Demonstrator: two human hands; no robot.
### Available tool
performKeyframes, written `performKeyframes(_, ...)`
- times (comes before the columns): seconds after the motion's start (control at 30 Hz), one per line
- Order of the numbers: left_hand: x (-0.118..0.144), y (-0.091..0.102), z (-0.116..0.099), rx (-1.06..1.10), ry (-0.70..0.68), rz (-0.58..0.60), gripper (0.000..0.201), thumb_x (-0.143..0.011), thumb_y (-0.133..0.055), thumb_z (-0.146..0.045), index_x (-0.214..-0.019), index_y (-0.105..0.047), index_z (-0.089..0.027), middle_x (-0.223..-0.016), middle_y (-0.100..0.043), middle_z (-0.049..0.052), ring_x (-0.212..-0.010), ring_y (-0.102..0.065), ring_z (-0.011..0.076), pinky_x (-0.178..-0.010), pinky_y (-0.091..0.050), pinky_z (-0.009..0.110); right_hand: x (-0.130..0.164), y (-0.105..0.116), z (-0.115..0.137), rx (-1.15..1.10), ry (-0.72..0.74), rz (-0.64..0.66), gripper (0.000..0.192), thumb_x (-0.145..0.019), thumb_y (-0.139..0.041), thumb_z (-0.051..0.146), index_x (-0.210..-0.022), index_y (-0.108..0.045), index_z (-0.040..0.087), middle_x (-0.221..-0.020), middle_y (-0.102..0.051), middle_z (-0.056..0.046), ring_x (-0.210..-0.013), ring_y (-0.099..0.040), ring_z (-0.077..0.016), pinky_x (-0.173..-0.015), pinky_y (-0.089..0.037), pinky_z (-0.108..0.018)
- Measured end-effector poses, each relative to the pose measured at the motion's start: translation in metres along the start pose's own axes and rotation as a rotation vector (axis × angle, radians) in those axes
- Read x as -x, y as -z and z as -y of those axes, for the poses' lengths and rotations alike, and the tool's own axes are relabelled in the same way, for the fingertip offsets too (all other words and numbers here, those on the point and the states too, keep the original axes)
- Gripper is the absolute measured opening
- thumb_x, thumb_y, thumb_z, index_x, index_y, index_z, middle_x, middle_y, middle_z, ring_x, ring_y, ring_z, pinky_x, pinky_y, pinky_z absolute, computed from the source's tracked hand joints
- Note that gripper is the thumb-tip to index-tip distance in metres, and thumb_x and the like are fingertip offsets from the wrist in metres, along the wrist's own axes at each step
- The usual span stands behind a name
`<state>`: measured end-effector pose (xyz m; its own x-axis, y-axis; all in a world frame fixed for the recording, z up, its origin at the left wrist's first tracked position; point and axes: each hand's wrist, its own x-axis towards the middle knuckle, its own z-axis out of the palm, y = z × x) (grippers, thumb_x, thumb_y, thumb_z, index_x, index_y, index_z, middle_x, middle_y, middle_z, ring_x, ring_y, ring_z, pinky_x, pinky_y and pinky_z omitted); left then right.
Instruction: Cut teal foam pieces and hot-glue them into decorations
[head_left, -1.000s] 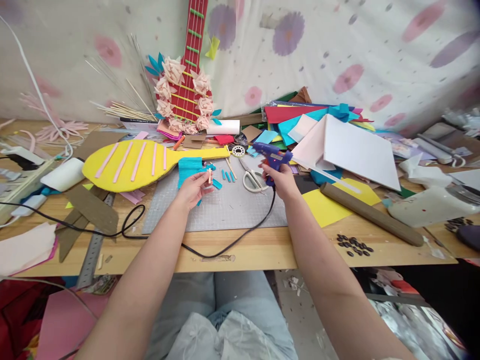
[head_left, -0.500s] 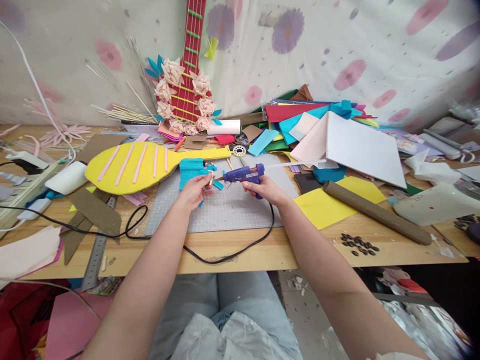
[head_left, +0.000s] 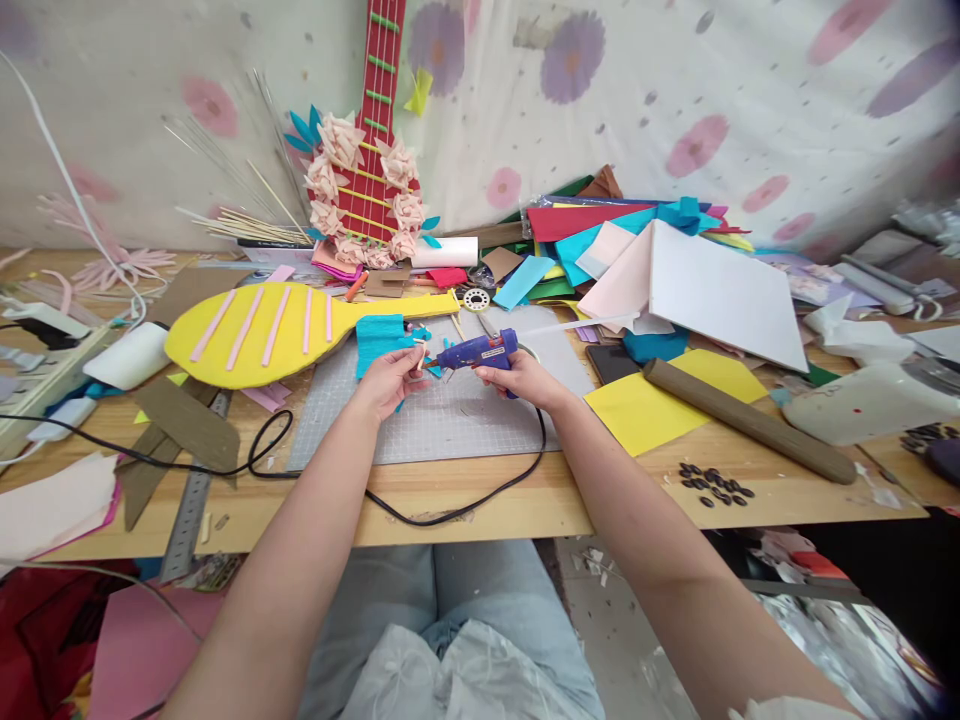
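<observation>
- Between the two hands, over the grey mat (head_left: 450, 420), the glue gun (head_left: 474, 352) nozzle meets a small pale stick (head_left: 420, 357) pinched upright in the left hand (head_left: 386, 383).
- Left fingers (head_left: 409, 368) are clenched on the stick; right hand (head_left: 521, 378) is wrapped round the gun's grip, nozzle pointing left, its black cord (head_left: 420, 510) trailing toward the body off the surface (head_left: 525, 495).
- Just beyond the left fingers lies a teal crepe piece (head_left: 379, 338), with short teal bits beside it; these look like parts not yet joined.
- Farther left of the fingers sits a yellow paddle shape (head_left: 255, 335) already carrying pink strips, so that part looks finished.
- Judging from this, gluing of the small stick is under way; whether glue is on it yet is too small to tell.
- Right of the gun hand lie yellow paper (head_left: 645, 405) and a brown roll (head_left: 746, 420), untouched.
</observation>
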<state>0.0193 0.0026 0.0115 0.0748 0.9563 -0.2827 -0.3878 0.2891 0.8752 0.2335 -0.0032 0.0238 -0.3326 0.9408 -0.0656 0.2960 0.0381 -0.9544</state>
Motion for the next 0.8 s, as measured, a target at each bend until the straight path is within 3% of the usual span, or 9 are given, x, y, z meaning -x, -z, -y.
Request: performKeyframes(0.8,0.0034,-0.0018,-0.0009,-0.057,-0.019,0.036,0.020,-0.063,-0.074,-0.029,-0.069,-0.064,-0.012,-0.055,-0.051,-0.003,-0.048,-0.047,0.0049,-0.049,-0.050,0.020,-0.0020,0.0019,-0.0031,-0.004,-0.008,-0.075,0.041,-0.062,-0.066,0.053,-0.071,-0.052,0.016,-0.058,-0.050,0.003,-0.046,-0.042,-0.0052,-0.043,-0.037,-0.020)
